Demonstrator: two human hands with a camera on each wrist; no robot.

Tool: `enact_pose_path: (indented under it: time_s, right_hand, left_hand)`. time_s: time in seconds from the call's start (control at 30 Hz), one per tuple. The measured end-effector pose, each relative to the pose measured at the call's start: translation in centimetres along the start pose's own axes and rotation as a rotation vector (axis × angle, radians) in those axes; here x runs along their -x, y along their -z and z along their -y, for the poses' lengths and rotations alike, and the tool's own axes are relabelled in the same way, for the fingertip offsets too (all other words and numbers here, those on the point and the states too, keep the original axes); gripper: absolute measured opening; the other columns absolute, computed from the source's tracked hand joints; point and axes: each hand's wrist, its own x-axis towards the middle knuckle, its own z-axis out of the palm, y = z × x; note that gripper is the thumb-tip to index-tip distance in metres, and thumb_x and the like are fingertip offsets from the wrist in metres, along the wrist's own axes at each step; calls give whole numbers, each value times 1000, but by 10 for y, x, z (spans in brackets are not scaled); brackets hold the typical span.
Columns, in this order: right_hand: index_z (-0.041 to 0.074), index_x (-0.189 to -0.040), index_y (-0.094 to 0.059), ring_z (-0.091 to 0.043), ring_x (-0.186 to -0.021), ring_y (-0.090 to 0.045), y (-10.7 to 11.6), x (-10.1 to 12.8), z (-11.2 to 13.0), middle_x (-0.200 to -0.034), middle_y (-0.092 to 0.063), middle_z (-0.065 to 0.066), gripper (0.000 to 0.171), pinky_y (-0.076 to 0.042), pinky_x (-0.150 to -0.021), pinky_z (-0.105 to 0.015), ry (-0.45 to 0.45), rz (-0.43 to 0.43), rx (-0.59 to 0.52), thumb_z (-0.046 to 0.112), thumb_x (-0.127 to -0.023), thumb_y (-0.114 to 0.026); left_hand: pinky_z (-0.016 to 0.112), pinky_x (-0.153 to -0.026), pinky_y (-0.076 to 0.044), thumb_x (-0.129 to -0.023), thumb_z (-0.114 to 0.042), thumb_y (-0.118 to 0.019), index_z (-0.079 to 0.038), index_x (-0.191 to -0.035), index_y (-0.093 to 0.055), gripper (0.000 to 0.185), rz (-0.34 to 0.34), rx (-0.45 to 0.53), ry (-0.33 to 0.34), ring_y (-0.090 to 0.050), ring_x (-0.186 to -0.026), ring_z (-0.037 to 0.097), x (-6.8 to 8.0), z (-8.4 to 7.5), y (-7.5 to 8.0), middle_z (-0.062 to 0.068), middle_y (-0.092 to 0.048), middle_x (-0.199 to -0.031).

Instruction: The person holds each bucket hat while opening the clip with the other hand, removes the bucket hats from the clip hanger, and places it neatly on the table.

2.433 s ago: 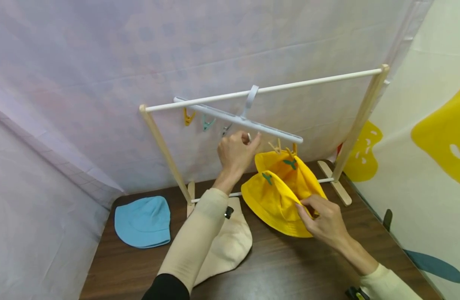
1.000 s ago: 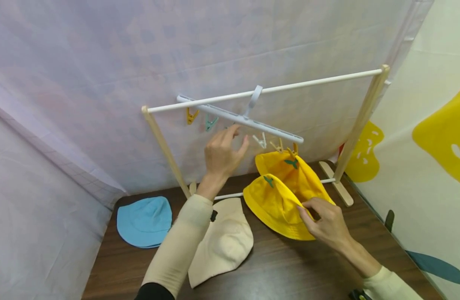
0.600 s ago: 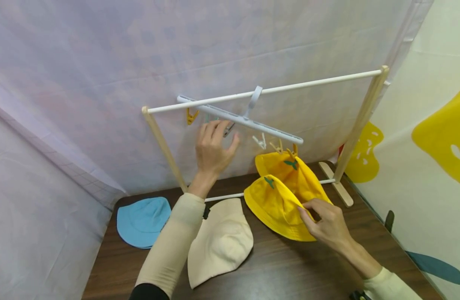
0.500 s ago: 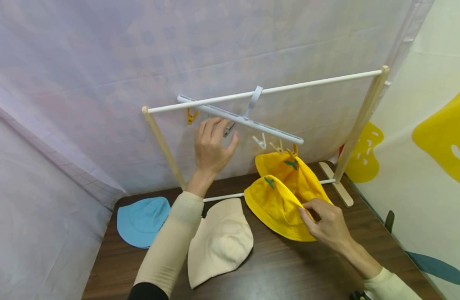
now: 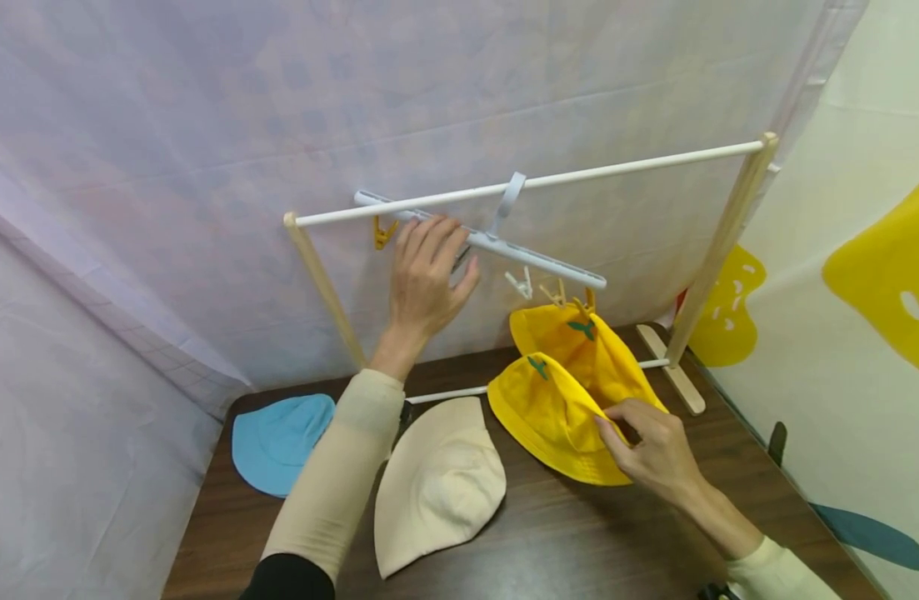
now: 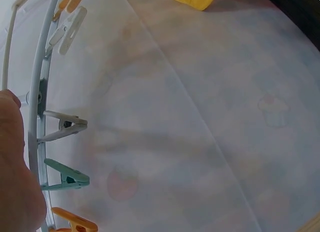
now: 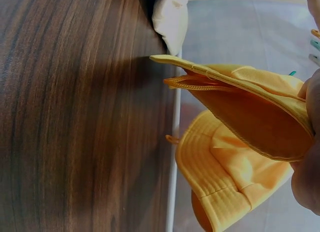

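The yellow hat in my right hand is a soft bucket hat with a stitched brim and a small green mark near its crown; it sags open toward me, its lower brim lying on the dark wooden table; a second yellow hat of the same kind hangs just behind it, clipped to the pale clip hanger; that hanger is a long grey-white bar hooked over the white rail of the wooden rack, with small pegs beneath it, orange, green, grey and white.

My right hand lies low over the table with its fingers curled, pinching the near brim of the front yellow hat between thumb and fingertips; my left hand is raised to the hanger, wrist bent back, fingers straight and spread against the bar beside the grey peg, gripping nothing.

The front yellow hat is at the right of the table, under the hanger's right end and well below my left hand; a cream hat lies flat under my left forearm, and a blue hat lies flat at the table's left.
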Motion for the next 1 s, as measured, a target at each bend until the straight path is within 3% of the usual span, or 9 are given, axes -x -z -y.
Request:
enact_pose_path:
  time_s: [0.33, 0.53, 0.7, 0.87, 1.0]
  right_hand:
    - [7, -90, -80, -10, -65, -62, 1, 3, 0, -81, -78, -2, 15, -48, -60, -17, -17, 8, -12, 17, -100, -76]
    - [8, -90, -80, -8, -64, -59, 1, 3, 0, -81, -77, -1, 9, -46, -60, -18, -19, 9, -19, 13, -96, -78]
    - [8, -89, -80, -9, -64, -60, 0, 3, 0, -80, -77, 0, 16, -46, -61, -18, -18, 5, -10, 18, -101, -76]
    - [8, -88, -80, -10, -64, -59, -1, 3, -1, -79, -76, 0, 27, -46, -62, -18, -11, -2, -5, 26, -107, -73]
    - [8, -88, -79, -9, -63, -58, -2, 3, -1, -78, -75, 1, 25, -45, -61, -18, -13, -4, -6, 25, -106, -73]
  left_hand:
    - [53, -129, -47, -98, -24, -81, -7, -132, -79, 38, 82, -53, -71, -68, -138, 32, -8, 3, -1, 10, -79, -140]
    - [54, -133, -43, -103, -29, -76, -10, -137, -77, 39, 175, -119, -68, -68, -141, 31, -10, 2, -1, 9, -78, -143]
    - [56, -134, -42, -104, -30, -76, -10, -139, -76, 40, 235, -131, -49, -69, -138, 31, -8, 0, 0, 9, -79, -141]
    - [58, -133, -43, -103, -27, -78, -10, -137, -78, 38, 241, -112, -27, -70, -136, 30, -6, -2, -2, 8, -80, -140]
    - [57, -129, -47, -105, -25, -76, -11, -135, -80, 33, 214, -129, -27, -72, -132, 28, -3, -3, -4, 6, -82, -136]
